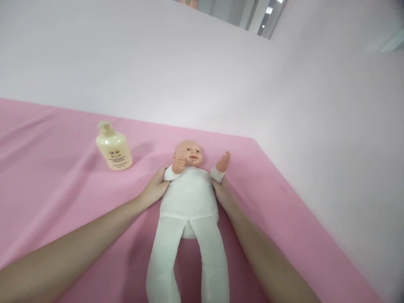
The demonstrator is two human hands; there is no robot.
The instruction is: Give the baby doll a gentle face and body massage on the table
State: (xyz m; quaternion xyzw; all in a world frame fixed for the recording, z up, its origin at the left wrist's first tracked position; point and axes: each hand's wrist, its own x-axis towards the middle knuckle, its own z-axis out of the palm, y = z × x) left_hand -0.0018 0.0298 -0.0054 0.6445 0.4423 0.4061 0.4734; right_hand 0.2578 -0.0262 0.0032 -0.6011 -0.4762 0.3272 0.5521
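A baby doll [188,198] with a white cloth body lies on its back on the pink sheet [63,202], head away from me, legs toward me. My left hand [155,188] holds the doll's side under its bent arm. My right hand [222,194] grips the other side under the raised arm; its fingers are partly hidden beneath the doll. A cream pump bottle [114,147] stands to the left of the doll's head, apart from both hands.
The pink surface ends at a right edge [284,181] that runs diagonally toward me. A pale wall [202,75] rises right behind the doll's head and along the right side.
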